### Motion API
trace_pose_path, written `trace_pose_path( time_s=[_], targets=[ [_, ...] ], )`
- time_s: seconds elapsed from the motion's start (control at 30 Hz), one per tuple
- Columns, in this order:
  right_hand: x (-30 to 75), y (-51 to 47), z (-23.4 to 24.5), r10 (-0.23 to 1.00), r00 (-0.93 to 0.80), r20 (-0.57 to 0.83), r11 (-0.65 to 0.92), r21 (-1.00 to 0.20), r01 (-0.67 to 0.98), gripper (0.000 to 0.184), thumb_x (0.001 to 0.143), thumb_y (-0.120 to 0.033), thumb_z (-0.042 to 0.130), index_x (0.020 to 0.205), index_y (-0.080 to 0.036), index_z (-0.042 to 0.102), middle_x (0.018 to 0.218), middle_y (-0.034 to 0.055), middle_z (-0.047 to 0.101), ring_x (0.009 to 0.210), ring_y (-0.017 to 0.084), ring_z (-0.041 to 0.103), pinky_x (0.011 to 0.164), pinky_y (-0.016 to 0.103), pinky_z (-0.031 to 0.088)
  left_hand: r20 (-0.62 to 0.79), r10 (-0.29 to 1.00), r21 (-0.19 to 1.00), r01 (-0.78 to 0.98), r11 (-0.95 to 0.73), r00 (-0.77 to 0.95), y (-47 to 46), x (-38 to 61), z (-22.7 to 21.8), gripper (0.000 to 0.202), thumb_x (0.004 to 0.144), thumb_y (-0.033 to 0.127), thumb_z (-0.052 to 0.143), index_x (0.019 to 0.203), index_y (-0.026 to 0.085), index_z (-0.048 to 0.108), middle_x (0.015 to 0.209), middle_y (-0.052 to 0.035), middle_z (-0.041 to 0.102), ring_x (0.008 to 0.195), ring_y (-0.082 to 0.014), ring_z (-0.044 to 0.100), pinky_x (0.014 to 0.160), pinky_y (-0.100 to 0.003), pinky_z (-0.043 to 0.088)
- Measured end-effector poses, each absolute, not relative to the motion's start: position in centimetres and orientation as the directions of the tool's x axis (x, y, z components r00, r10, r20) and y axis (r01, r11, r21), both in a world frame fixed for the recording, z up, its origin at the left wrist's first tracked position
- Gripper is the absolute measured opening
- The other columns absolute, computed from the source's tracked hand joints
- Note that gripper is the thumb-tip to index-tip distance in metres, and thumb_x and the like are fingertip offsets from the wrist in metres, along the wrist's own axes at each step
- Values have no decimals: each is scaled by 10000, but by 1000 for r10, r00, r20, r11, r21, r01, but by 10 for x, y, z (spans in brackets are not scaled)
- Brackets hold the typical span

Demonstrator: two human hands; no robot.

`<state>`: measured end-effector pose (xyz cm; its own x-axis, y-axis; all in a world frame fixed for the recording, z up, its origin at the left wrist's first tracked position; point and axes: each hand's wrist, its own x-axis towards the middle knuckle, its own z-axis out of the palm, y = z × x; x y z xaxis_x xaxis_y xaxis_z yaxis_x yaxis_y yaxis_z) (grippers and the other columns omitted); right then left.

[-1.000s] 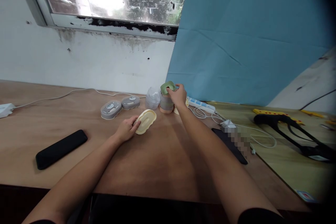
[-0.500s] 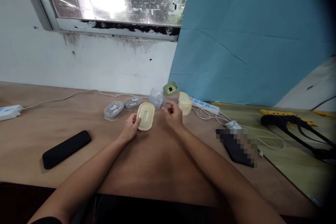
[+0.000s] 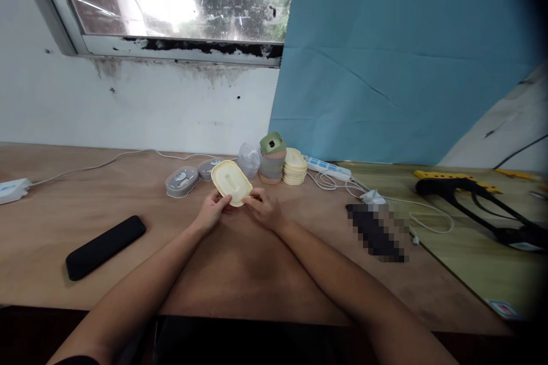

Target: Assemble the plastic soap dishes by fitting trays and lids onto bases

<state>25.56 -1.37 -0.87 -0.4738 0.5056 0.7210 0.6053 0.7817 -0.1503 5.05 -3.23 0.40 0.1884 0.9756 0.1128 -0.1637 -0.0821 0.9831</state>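
Observation:
Between my two hands a cream-coloured, rounded rectangular plastic tray (image 3: 232, 182) is tilted toward me above the table. My left hand (image 3: 213, 209) pinches its lower left edge, thumb on the near face. At its lower right corner my right hand (image 3: 262, 206) has its fingers closed on the rim. Beyond them stands a stack of similar cream trays (image 3: 294, 167). Left of it are stacked grey and pink pieces topped by a green piece (image 3: 273, 143) with a square hole. A crumpled clear plastic bag (image 3: 249, 159) sits beside these.
Two grey oval cases (image 3: 182, 181) lie at the back left. A black phone-like slab (image 3: 105, 247) rests on the left of the brown table. Power strips (image 3: 327, 167) with white cables, a pixelated dark item (image 3: 377, 234) and a black-handled tool (image 3: 475, 199) are at right.
My right hand has come from beside the stacked pieces to the tray's lower right corner and gripped it. The tray has turned and moved slightly left. The camera view has shifted a little.

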Motion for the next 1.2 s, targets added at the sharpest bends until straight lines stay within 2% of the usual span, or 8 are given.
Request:
trace_pose_path(
  time_s=[0.17,0.33,0.43,0.63,0.8,0.9,1.07,1.2],
  targets=[
    [275,1,6,306,-330,893,800,-53,598,174,896,-181,485,982,-249,620,1041,43,651,952,185,619,821,335,529,247,923,959,60,-276,295,-36,46,-1,506,807,572,596,1080,148,551,970,-110,699,792,-199,675,695,-309,519],
    [333,36,41,296,203,933,547,-340,765,132,922,-295,461,904,-199,551,869,63,569,862,213,539,801,384,466,448,859,714,480,-510,246,-26,26,-2,356,851,462,583,1062,177,615,989,-88,689,913,-219,648,813,-352,508],
    [372,53,48,294,303,906,443,-410,797,189,930,-323,426,942,-187,556,923,87,568,901,228,519,821,388,438,617,772,517,661,-545,154,-12,3,4,302,863,433,557,1011,181,637,1034,-90,673,999,-242,610,920,-399,464],
    [411,75,22,518,160,840,338,-373,864,239,927,-291,400,978,-186,609,956,102,584,935,241,537,852,385,444,731,681,347,886,-306,-52,12,-46,1,352,827,453,563,997,163,664,1126,-134,613,1120,-291,529,1024,-435,379],
    [421,89,17,695,-82,714,376,-264,888,244,919,-241,395,996,-192,621,988,114,583,975,251,551,872,383,455,563,760,373,920,118,-325,15,-55,-7,603,771,519,601,1257,165,562,1446,-191,349,1331,-372,329,1081,-502,278],
    [420,93,21,722,-137,679,377,-220,900,240,909,-227,409,991,-188,631,989,121,584,978,260,554,869,388,459,439,791,417,876,241,-427,14,-56,-8,767,742,597,604,1354,156,464,1499,-225,248,1352,-421,292,1065,-532,281],
    [413,94,23,711,-174,681,381,-165,910,259,912,-231,405,995,-170,642,988,116,590,968,245,553,901,377,447,306,857,470,849,242,-414,19,-66,-12,839,732,600,605,1409,162,370,1389,-215,408,1263,-381,441,1019,-475,375],
    [412,89,23,701,-188,688,387,-147,910,299,885,-156,377,1017,-154,645,1008,130,587,988,254,547,910,382,445,281,845,514,815,268,-456,21,-67,-13,911,697,603,636,1415,129,339,1333,-221,433,1257,-384,441,1016,-470,387]
  ],
)
